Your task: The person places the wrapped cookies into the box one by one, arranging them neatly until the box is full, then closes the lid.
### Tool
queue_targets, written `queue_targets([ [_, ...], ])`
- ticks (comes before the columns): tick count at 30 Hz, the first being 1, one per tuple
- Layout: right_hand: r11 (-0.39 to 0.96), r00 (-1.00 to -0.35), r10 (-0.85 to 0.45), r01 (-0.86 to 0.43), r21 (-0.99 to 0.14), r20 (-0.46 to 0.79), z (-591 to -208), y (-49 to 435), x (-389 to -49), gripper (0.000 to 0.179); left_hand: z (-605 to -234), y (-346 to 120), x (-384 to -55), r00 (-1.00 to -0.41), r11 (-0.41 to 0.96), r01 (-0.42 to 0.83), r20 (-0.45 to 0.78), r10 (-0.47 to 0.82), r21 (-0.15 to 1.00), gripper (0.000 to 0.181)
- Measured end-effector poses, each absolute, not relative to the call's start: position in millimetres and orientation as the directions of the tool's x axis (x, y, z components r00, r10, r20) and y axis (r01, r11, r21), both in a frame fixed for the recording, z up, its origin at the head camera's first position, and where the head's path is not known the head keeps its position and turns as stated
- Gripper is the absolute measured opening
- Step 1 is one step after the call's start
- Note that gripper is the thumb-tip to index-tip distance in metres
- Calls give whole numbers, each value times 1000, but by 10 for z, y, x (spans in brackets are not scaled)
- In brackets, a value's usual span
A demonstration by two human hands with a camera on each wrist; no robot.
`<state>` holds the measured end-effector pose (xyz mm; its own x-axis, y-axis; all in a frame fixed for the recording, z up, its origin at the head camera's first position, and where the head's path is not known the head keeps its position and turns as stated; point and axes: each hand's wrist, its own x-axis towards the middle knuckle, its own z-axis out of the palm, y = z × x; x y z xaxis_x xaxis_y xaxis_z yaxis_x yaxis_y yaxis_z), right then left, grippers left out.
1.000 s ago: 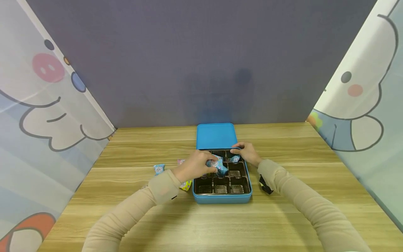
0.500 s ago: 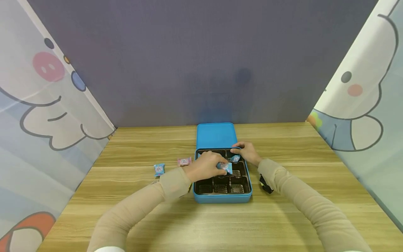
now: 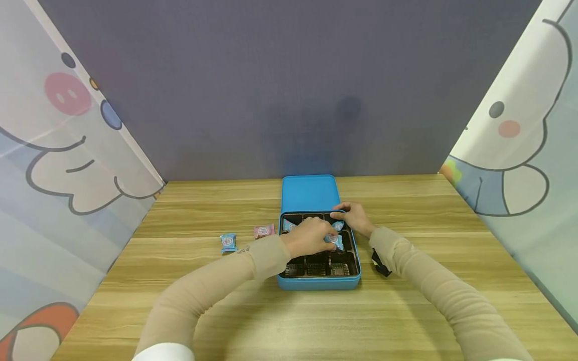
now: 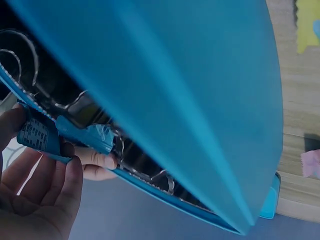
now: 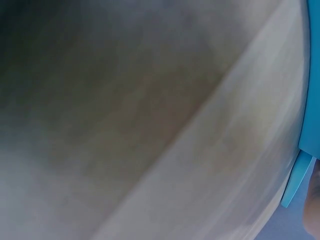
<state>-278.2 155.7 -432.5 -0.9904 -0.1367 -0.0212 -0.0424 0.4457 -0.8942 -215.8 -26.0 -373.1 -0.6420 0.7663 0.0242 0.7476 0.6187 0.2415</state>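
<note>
A blue box (image 3: 318, 284) with a dark tray (image 3: 316, 269) of several compartments stands on the table. My left hand (image 3: 309, 236) reaches over it and pinches a blue wrapped candy (image 3: 335, 242) above the right compartment of the middle row. Small print shows on that candy (image 4: 37, 132) in the left wrist view. At the far right corner, my right hand (image 3: 355, 219) grips the box rim, with the thumb on the inner side. One blue candy (image 3: 288, 225) lies in the back left compartment, another (image 3: 337, 225) in the back right. My left hand hides the tray's centre.
The box's blue lid (image 3: 309, 193) lies folded back behind it. Left of the box are a pink candy (image 3: 264, 231) and a blue candy (image 3: 228, 242). A yellow packet (image 4: 308, 27) shows in the left wrist view. A black strap (image 3: 381, 264) sits by the right cuff.
My left hand has moved right across the tray with the blue candy, from the middle toward the right column. The sleeve now covers the yellow packet. My right hand has stayed at the corner.
</note>
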Motion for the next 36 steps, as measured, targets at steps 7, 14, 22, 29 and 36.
queue_targets([
  [7,441,-989,-147,-44,-897,-23,-4324,1542,-2770,29,-3796,-205,-2183,-633,617,757,5,774,216,36],
  [14,433,-989,-147,-57,-900,-8,-4337,1558,-2778,27,-3832,-150,-2211,-630,614,765,29,776,193,37],
  [22,431,-990,-138,-54,-901,-7,-4349,1561,-2779,26,-3896,-107,-2198,-632,612,765,52,773,203,37],
  [29,442,-989,-149,-65,-895,-2,-4345,1569,-2760,29,-3949,-96,-2202,-631,607,768,74,773,206,38],
  [36,434,-989,-149,-65,-898,-1,-4330,1565,-2759,30,-3971,-79,-2220,-640,619,761,65,766,193,41],
])
